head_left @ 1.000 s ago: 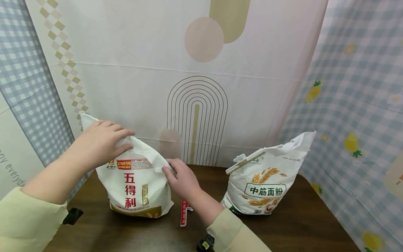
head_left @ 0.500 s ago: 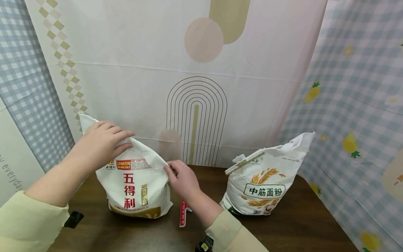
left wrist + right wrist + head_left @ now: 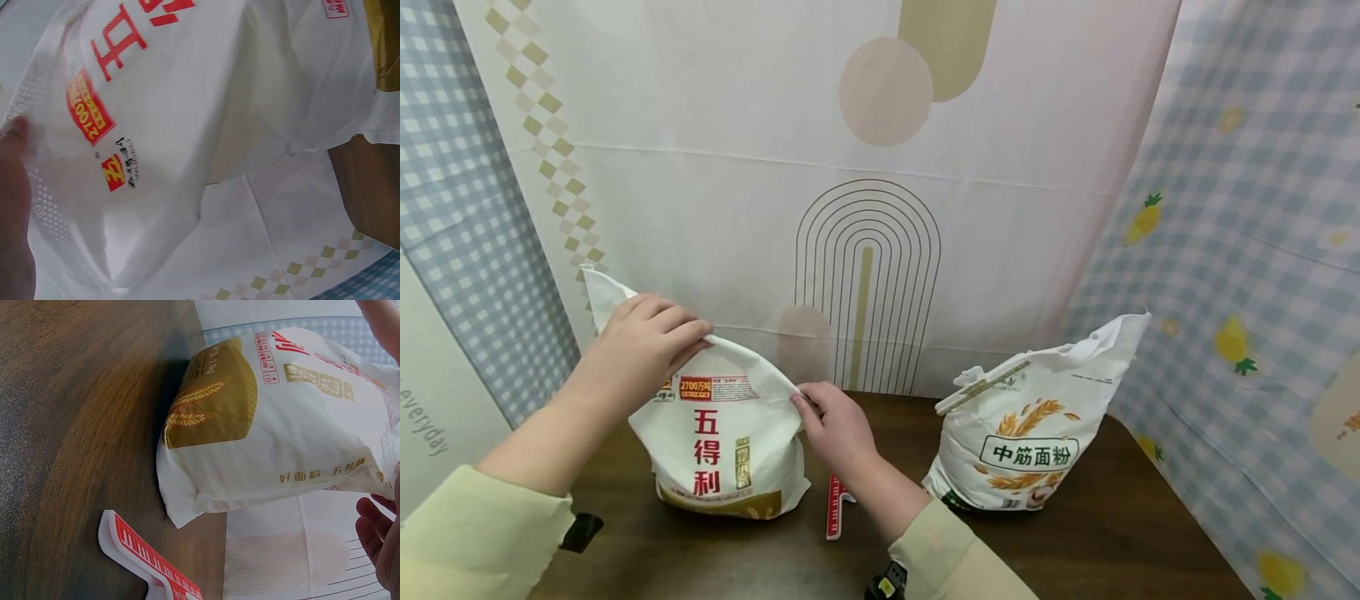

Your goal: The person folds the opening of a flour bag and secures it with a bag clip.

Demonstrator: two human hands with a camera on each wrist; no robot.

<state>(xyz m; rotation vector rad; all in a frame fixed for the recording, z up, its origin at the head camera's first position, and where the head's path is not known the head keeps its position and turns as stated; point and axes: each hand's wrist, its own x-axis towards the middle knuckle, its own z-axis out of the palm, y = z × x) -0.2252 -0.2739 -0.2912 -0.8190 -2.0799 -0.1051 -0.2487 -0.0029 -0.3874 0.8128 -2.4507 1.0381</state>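
A white flour bag (image 3: pixel 722 450) with red lettering stands on the brown table, left of centre in the head view. My left hand (image 3: pixel 643 342) grips its top edge, thumb on the printed side in the left wrist view. At the bag's right top corner, my right hand (image 3: pixel 838 429) pinches the edge between thumb and fingers. The top edge runs taut between both hands, and its left corner sticks up past my left hand. On the table beside the bag lies a red-and-white sealing clip (image 3: pixel 147 556), partly covered by my right forearm in the head view.
Further right stands a second flour bag (image 3: pixel 1030 450) with green lettering. A pale clip (image 3: pixel 983 388) lies slanted across its folded top. A patterned cloth (image 3: pixel 722 225) hangs behind the table, and checked cloths hang at both sides.
The flap that was folded over near my right hand now stands straight along the top edge. My left hand has shifted slightly left and its thumb has gone behind the fingers in the head view.
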